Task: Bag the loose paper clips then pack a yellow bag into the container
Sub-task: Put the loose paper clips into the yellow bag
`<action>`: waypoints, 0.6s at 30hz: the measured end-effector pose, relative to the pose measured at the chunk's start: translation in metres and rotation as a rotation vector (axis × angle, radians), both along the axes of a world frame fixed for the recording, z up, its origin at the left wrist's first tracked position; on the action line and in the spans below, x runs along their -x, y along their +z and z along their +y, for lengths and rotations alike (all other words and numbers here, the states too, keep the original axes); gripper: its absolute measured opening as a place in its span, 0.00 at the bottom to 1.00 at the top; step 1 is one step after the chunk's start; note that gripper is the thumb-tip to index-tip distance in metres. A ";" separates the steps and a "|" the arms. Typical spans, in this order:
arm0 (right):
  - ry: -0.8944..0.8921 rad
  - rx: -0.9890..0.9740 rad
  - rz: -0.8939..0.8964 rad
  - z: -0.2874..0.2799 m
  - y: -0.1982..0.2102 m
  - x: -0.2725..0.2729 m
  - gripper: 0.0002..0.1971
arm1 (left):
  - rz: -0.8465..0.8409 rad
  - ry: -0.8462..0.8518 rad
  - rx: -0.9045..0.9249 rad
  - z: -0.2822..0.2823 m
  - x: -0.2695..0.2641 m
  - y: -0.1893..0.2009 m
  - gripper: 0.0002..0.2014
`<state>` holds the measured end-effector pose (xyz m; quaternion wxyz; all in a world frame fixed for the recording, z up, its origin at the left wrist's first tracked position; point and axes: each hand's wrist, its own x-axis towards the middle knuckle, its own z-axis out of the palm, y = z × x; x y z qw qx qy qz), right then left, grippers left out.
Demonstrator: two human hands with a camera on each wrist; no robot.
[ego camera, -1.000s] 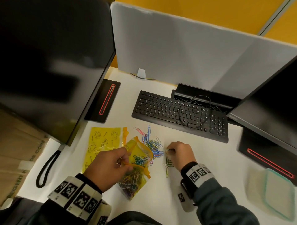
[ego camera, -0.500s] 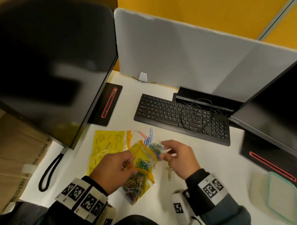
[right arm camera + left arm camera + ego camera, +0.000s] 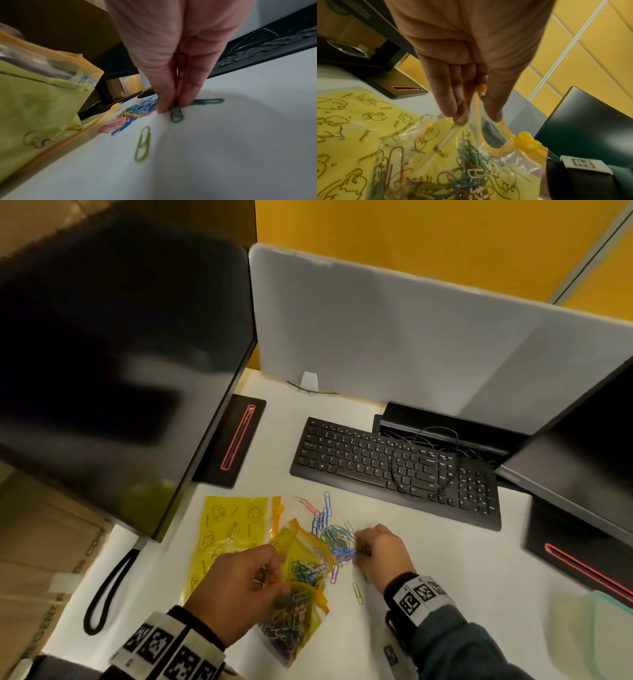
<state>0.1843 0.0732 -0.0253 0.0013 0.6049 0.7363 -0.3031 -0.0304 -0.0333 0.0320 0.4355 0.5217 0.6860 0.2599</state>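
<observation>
Loose coloured wire paper clips (image 3: pixel 334 537) lie in a small heap on the white worktop (image 3: pixel 462 570), between the two hands and just ahead of them; a few stragglers lie apart, among them a yellow-green clip (image 3: pixel 142 144) just nearer the person than the right fingertips and a dark green clip (image 3: pixel 208 101) just beyond them.

The left hand (image 3: pixel 236 590) pinches the orange-edged rim of a translucent yellow zip bag printed with line drawings (image 3: pixel 296 604), thumb on one side and fingers on the other, so that the mouth gapes toward the heap; the bag already holds a tangle of clips (blue, green, white and pink show through the plastic in the left wrist view), and its lower end rests on the worktop near the left wrist.

The right hand (image 3: pixel 382 553) is down on the worktop at the right edge of the heap, thumb and fingers drawn narrow together and pinching another dark green paper clip (image 3: pixel 176 115) whose lower end touches the surface.

A second flat yellow zip bag with the same drawings (image 3: pixel 233 525) lies spread on the worktop beyond the left hand, partly under the held bag.

A pale plastic container with a green-rimmed lid (image 3: pixel 596 635) sits well to the right of the right hand, blurred at the frame edge; a black keyboard (image 3: pixel 394 470) with a thin cable looped on it lies beyond both hands.
</observation>
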 end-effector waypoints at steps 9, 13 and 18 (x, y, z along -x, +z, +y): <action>0.197 0.005 -0.094 0.004 -0.009 0.005 0.33 | -0.029 0.017 -0.012 -0.001 0.005 -0.007 0.13; 0.209 -0.087 -0.093 0.004 -0.010 0.011 0.15 | -0.017 0.015 -0.011 0.001 0.005 -0.010 0.12; 0.260 -0.088 -0.201 0.003 -0.011 0.010 0.11 | 0.028 0.024 -0.032 0.003 0.007 -0.009 0.11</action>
